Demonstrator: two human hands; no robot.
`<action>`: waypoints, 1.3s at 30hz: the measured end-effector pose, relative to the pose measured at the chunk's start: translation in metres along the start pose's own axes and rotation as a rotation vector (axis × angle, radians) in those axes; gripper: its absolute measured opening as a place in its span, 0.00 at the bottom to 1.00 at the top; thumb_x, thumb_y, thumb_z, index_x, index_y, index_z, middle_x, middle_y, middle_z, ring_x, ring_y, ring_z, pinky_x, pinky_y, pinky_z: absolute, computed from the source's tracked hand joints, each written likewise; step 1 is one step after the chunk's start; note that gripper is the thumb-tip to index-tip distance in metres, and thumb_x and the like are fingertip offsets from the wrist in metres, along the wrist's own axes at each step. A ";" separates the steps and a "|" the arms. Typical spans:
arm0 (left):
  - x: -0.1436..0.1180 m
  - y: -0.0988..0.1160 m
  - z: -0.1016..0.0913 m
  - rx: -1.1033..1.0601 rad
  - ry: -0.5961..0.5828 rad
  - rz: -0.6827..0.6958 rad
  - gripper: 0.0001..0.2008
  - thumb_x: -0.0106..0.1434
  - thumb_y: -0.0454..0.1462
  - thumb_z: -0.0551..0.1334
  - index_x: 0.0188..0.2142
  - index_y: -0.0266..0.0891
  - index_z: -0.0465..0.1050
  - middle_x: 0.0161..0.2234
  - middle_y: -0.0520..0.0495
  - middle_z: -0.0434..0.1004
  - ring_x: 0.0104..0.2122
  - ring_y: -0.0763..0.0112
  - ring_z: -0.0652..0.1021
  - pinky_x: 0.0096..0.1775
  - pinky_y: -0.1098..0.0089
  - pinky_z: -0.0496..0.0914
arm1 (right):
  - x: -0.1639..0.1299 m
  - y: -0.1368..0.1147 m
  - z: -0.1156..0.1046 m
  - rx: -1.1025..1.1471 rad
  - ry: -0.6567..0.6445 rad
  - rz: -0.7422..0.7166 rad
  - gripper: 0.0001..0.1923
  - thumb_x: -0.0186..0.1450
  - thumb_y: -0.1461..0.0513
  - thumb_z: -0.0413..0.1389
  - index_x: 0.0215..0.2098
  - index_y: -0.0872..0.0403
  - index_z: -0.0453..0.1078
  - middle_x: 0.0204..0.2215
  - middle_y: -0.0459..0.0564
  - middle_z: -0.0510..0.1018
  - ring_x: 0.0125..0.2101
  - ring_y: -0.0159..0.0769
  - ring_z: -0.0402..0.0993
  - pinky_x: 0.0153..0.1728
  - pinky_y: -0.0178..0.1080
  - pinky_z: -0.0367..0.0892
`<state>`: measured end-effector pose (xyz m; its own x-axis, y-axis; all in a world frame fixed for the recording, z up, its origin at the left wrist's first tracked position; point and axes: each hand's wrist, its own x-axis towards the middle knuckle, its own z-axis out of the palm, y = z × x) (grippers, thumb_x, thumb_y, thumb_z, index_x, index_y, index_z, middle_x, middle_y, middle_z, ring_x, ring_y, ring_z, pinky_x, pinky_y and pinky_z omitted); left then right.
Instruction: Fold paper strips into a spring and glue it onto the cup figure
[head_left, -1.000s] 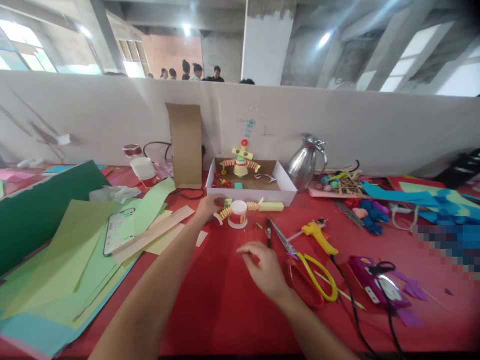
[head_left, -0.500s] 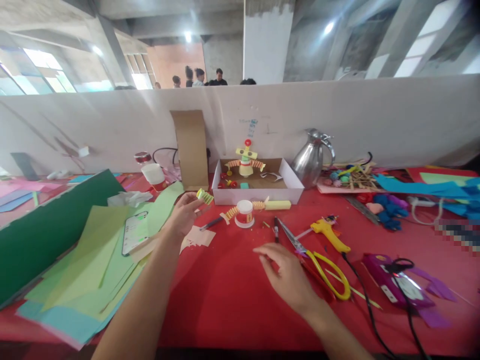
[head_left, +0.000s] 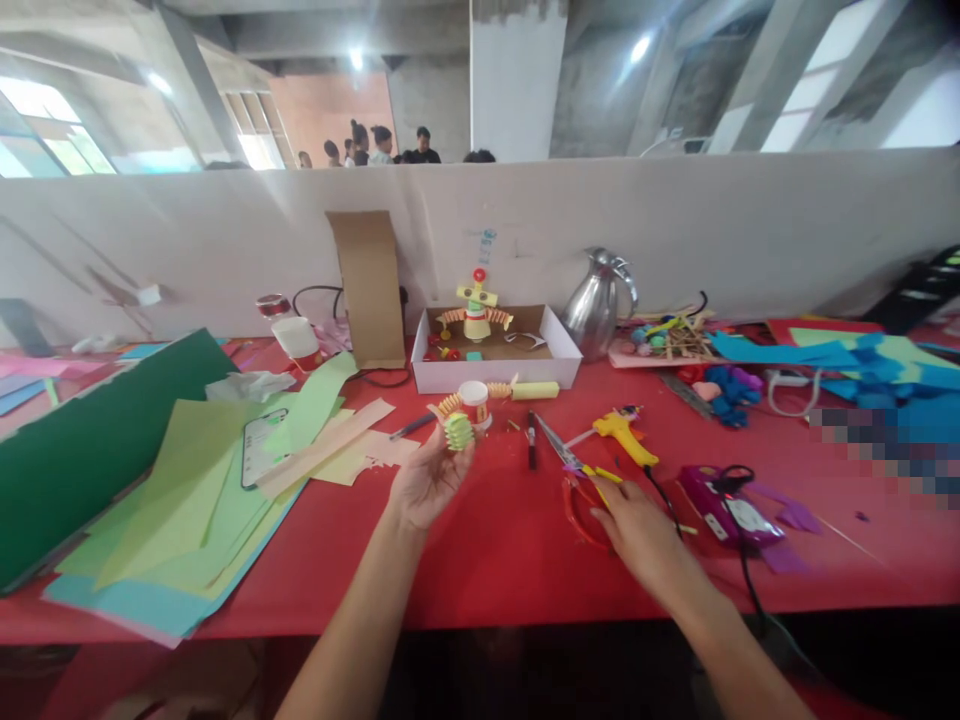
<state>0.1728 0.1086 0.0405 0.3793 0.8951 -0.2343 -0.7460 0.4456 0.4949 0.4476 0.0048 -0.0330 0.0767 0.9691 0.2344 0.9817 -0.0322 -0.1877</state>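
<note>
The left hand [head_left: 424, 485] is holding up a small pleated paper piece [head_left: 458, 431], yellow-green and folded like a concertina; it is sitting at the tips of the fingers [head_left: 442, 452], pinched between thumb and forefingers, lifted just clear of the surface. The right hand [head_left: 637, 525] is lying palm down on the yellow-handled scissors [head_left: 592, 475], its fingers spread over the handles, closing on nothing that I can make out.

Both arms are reaching over a red surface [head_left: 495, 540] that is running the whole width of the room's near side. Just past the pleated piece a little paper-cup figure [head_left: 472, 402] with spring-like arms is standing, and a black pen [head_left: 531, 440] is lying beside it. To the right of the scissors a yellow glue gun [head_left: 622, 436] is resting on its side, with a purple device [head_left: 724, 508] and its black cable beyond the right hand. To the left, sheets of green paper [head_left: 187, 480] are piling up with a phone [head_left: 255, 455] lying among them, next to a dark green board [head_left: 90, 430].

Farther back an open white box [head_left: 495, 362] is holding a second figure [head_left: 478, 310], a cardboard strip [head_left: 369, 285] is leaning upright, and a steel jug [head_left: 596, 305] is standing by blue paper scraps [head_left: 847, 375]. A white partition [head_left: 675, 230] is closing off the surface, and over it several people [head_left: 375, 145] are standing far off under concrete beams.
</note>
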 end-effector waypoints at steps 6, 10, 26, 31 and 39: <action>-0.005 -0.013 -0.002 0.053 0.026 0.090 0.10 0.59 0.29 0.64 0.42 0.36 0.74 0.40 0.45 0.81 0.42 0.64 0.82 0.45 0.70 0.77 | 0.002 0.013 -0.013 0.298 -0.114 0.179 0.24 0.62 0.62 0.54 0.57 0.57 0.67 0.42 0.58 0.81 0.42 0.47 0.80 0.44 0.46 0.73; -0.011 -0.019 0.000 0.190 0.079 0.199 0.14 0.54 0.29 0.68 0.42 0.36 0.75 0.39 0.46 0.81 0.37 0.68 0.82 0.47 0.67 0.76 | -0.012 0.015 -0.026 0.370 -0.072 0.219 0.28 0.59 0.60 0.57 0.58 0.53 0.66 0.45 0.56 0.81 0.43 0.48 0.80 0.42 0.47 0.74; -0.039 -0.031 0.013 0.433 0.099 0.294 0.23 0.52 0.32 0.71 0.48 0.40 0.72 0.34 0.49 0.79 0.33 0.74 0.78 0.41 0.70 0.73 | -0.035 -0.050 -0.058 0.249 0.109 -0.213 0.33 0.59 0.53 0.61 0.59 0.53 0.61 0.48 0.57 0.75 0.50 0.51 0.72 0.48 0.51 0.71; -0.044 -0.029 0.018 0.433 0.122 0.311 0.22 0.52 0.32 0.71 0.47 0.40 0.71 0.33 0.50 0.78 0.33 0.73 0.78 0.42 0.68 0.73 | -0.036 -0.053 -0.061 0.237 0.143 -0.246 0.31 0.60 0.52 0.59 0.59 0.53 0.61 0.47 0.58 0.75 0.49 0.50 0.72 0.47 0.50 0.71; -0.051 -0.030 0.027 0.461 0.131 0.336 0.22 0.49 0.30 0.71 0.45 0.40 0.71 0.37 0.47 0.80 0.36 0.71 0.78 0.41 0.69 0.71 | -0.035 -0.052 -0.062 0.210 0.145 -0.247 0.31 0.61 0.50 0.59 0.58 0.54 0.63 0.47 0.59 0.74 0.48 0.52 0.71 0.47 0.53 0.70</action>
<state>0.1906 0.0495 0.0603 0.0708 0.9936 -0.0885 -0.4877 0.1119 0.8658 0.4049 -0.0426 0.0272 -0.1194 0.8962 0.4273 0.9175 0.2640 -0.2974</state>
